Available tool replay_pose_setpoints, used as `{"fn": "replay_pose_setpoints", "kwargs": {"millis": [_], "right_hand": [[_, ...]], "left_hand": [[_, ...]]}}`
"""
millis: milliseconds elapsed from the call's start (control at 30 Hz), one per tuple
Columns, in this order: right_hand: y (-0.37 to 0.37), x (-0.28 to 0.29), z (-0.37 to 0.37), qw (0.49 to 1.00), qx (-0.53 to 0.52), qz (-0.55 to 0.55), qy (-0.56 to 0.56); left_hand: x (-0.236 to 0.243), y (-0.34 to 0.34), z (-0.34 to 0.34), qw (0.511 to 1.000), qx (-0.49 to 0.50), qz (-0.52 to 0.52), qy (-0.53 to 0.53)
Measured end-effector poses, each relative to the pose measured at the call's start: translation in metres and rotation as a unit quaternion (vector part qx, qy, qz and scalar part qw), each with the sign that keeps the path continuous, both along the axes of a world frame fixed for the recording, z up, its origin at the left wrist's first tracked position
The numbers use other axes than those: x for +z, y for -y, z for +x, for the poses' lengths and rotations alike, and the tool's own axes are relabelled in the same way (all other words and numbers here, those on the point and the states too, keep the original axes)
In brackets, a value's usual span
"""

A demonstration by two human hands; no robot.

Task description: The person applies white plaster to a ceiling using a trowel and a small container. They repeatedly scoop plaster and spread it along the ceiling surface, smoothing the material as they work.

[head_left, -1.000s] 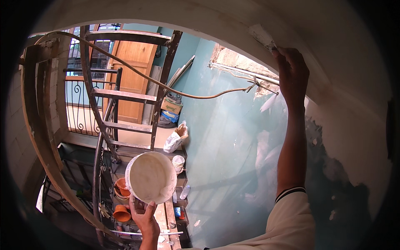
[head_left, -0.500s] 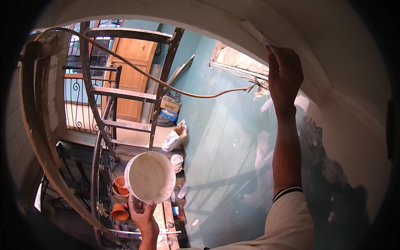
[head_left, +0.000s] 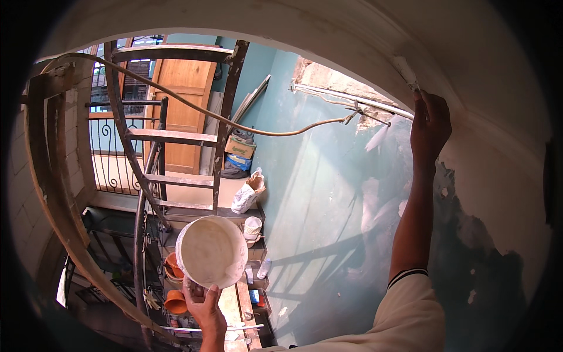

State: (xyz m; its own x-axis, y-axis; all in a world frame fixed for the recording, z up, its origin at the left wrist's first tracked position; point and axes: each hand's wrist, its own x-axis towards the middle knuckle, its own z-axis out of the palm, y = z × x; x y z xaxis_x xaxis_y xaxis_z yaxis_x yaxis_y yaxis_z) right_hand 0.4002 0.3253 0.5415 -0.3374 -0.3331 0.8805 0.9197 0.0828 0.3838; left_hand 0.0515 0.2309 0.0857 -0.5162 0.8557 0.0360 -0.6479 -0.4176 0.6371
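Note:
My left hand [head_left: 205,308] is closed on the lower rim of a round white bucket [head_left: 237,258], tipped so that its pale, coated inside faces me. Up at the right, my right hand [head_left: 431,123] grips a putty knife [head_left: 409,75] whose blade lies against the white moulding [head_left: 375,35] under the ceiling. White material shows on the blade. The handle is mostly hidden inside my fingers. Below that arm runs a blue-green wall [head_left: 316,199] with rough white patches along its upper right part.
A dark ladder-like metal frame [head_left: 173,138] stands at the left, beside a curved wooden beam [head_left: 56,199]. A brown hose [head_left: 281,135] crosses to the wall. Below are orange buckets [head_left: 176,301], a white sack [head_left: 245,196], a wooden plank [head_left: 246,311] and stairs. A wooden door [head_left: 182,108] stands behind.
My right hand with the putty knife has moved right and slightly down along the moulding. My left hand still holds the bucket in nearly the same place. The view has shifted a little.

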Motion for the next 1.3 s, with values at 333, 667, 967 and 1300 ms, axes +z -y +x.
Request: {"fn": "replay_pose_setpoints", "kwargs": {"millis": [333,667,967,1300], "right_hand": [[-0.038,-0.014,-0.145,0.991,0.113,0.031,0.067],[-0.039,-0.023,-0.142,0.995,0.091,0.017,-0.03],[-0.022,-0.042,-0.058,0.99,0.097,0.012,-0.105],[-0.026,0.004,-0.163,0.99,0.06,0.057,0.112]], "left_hand": [[0.007,0.004,0.004,1.0,-0.01,0.009,-0.004],[-0.001,0.01,-0.01,1.0,0.017,0.002,-0.024],[0.006,0.009,-0.008,1.0,0.005,-0.004,-0.023],[0.003,0.001,0.012,1.0,-0.019,0.012,-0.003]]}}
